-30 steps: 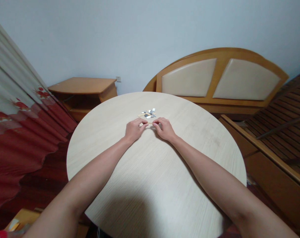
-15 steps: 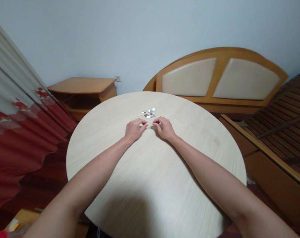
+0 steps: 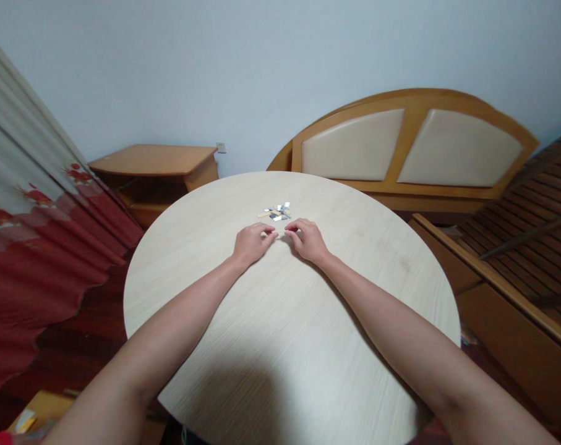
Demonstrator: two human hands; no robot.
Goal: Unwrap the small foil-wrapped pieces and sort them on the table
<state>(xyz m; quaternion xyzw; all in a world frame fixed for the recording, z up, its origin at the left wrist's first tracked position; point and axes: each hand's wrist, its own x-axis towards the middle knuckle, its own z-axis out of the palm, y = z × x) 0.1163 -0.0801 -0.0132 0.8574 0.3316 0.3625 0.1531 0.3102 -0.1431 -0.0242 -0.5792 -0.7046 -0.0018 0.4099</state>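
Note:
My left hand (image 3: 252, 243) and my right hand (image 3: 308, 241) rest near the middle of a round pale wood-grain table (image 3: 364, 266), their fingers curled and their fingertips a small gap apart. No thin stick shows between them. Just beyond the fingertips, not touched by either hand, lies a small pile of silvery, dark and tan pieces (image 3: 278, 212). A thin tan strip (image 3: 265, 214) sticks out at the pile's left side. The pieces are too small to identify.
A wooden bedside cabinet (image 3: 153, 159) stands at the back left, and a padded wooden headboard (image 3: 412, 145) stands behind the table. A slatted bed frame (image 3: 526, 247) lies to the right. A red-and-white floral curtain (image 3: 43, 247) hangs at the left.
The thin pale stick held between my fingertips earlier no longer shows. My fingers are now curled with a small gap between them. The hands have barely shifted.

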